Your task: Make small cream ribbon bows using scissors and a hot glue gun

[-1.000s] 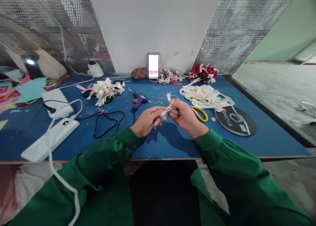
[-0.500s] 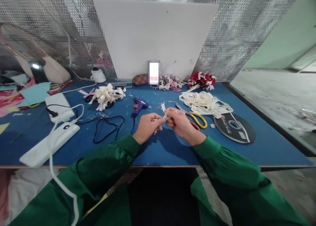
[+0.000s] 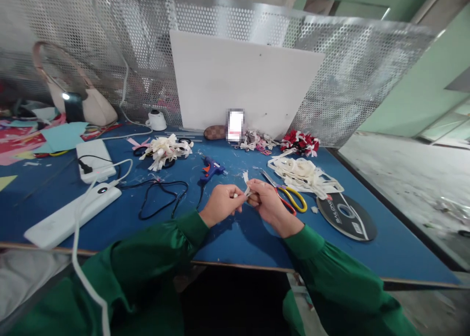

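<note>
Both hands meet over the middle of the blue table (image 3: 235, 250), pinching a short white ribbon (image 3: 246, 177) between them. My left hand (image 3: 223, 202) is closed on its lower part, and a small white bit shows between the fingers. My right hand (image 3: 268, 199) grips the ribbon from the other side, with one end sticking up above the fingertips. Just beyond the right hand lie scissors with yellow handles (image 3: 296, 199) and a red-handled tool (image 3: 288, 204), partly hidden. A blue glue gun (image 3: 211, 169) rests on the table behind my left hand.
Cream ribbon (image 3: 299, 172) lies tangled at right beside a black reel disc (image 3: 347, 216). White bows (image 3: 167, 151) and red bows (image 3: 300, 143) sit farther back. On the left are a white power bank (image 3: 73, 216) and cables. A lit phone (image 3: 235, 125) leans on a white board (image 3: 246, 81).
The camera view has tilted and shifted, so the table appears lower. Both hands still hold the ribbon together, with the fingers slightly rearranged around it.
</note>
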Demonstrator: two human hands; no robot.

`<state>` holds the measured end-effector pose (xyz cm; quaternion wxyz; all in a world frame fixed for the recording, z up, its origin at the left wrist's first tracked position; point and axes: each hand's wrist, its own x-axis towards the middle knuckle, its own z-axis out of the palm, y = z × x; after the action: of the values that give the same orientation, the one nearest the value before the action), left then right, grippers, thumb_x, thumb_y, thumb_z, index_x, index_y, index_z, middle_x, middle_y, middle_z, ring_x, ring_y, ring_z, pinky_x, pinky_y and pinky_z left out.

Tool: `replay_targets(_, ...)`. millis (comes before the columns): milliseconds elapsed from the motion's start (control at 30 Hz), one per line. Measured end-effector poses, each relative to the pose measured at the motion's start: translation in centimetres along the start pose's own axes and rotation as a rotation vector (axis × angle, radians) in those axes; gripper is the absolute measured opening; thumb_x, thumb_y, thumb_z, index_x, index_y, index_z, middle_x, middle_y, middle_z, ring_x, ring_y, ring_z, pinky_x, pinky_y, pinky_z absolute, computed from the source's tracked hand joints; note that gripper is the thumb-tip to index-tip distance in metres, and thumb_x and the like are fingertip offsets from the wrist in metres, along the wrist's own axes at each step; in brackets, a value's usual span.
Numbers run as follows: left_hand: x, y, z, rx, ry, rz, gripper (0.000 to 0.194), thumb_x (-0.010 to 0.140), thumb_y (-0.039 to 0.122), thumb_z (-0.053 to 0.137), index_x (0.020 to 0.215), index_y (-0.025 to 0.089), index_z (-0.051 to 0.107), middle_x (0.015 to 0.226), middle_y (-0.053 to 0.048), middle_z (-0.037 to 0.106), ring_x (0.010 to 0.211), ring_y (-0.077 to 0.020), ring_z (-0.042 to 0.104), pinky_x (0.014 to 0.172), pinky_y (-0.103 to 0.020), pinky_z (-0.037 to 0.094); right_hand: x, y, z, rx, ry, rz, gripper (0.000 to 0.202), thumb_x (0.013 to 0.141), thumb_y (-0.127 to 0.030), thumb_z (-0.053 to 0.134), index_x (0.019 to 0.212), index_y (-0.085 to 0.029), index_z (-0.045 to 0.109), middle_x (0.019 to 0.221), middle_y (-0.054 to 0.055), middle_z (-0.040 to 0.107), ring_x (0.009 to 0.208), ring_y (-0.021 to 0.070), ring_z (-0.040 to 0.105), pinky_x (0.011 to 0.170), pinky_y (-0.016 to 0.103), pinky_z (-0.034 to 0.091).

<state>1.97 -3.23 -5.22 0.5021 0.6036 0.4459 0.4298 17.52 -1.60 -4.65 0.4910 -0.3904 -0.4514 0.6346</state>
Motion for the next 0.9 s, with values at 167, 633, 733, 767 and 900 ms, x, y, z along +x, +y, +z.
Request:
replay_targets(167,0.4,0.4,-0.4,-0.072,0.082,-0.032,0.020,0.081,0.026,0.071,0.066,0.016,0.064,0.049,0.001,0.063,0.036,-0.0071,0.048,0.039,-0.018,0.035,0.2,-0.1,-0.5,-0.207,-0.045,-0.084,0.043,0.077,-0.060,0.074,0.083,-0.021,0.057,0.052,-0.011,0.036,0.043,0.0076,0.033,0.047,0.024,0.032)
replay_targets(633,0.8,0.8,-0.9,0.015,0.135,-0.066,0.013,0.083,0.022,0.068,0.072,0.014,0.065,0.050,0.002,0.062,0.038,-0.0062,0.048,0.040,-0.017,0.036,0.7,-0.7,-2.7,-0.881,-0.014,-0.598,0.013,0.088,-0.028,0.068,0.078,-0.021,0.068,0.080,0.004,0.058,0.077,0.0191,0.054,0.069,0.032,0.042)
replay_targets(733,0.8,0.6,-0.9,0.068,0.109,-0.044,0.013,0.083,0.024,0.068,0.073,0.015,0.066,0.050,0.002,0.063,0.039,-0.0071,0.049,0.041,-0.017,0.037,0.3,-0.9,-2.4,-0.924,-0.006,-0.736,0.011,0.091,-0.026,0.067,0.081,-0.021,0.065,0.086,0.005,0.060,0.082,0.0198,0.058,0.074,0.032,0.046)
replay_targets(767,0.8,0.4,-0.9,0.087,0.097,-0.036,0.013,0.083,0.024,0.068,0.073,0.015,0.066,0.050,0.003,0.063,0.039,-0.0076,0.050,0.042,-0.018,0.038,0.2,-1.0,-2.3,-0.917,-0.021,-0.759,0.012,0.091,-0.026,0.067,0.081,-0.021,0.064,0.087,0.005,0.061,0.084,0.0200,0.059,0.075,0.033,0.048)
replay_targets(900,0.8,0.2,-0.9,0.179,0.029,0.002,0.015,0.083,0.027,0.069,0.073,0.016,0.069,0.049,0.003,0.063,0.039,-0.0094,0.052,0.042,-0.019,0.038,-0.2,-0.9,-1.9,-0.896,-0.128,-0.776,0.016,0.092,-0.026,0.066,0.080,-0.023,0.056,0.099,0.007,0.069,0.091,0.0205,0.066,0.079,0.033,0.050)
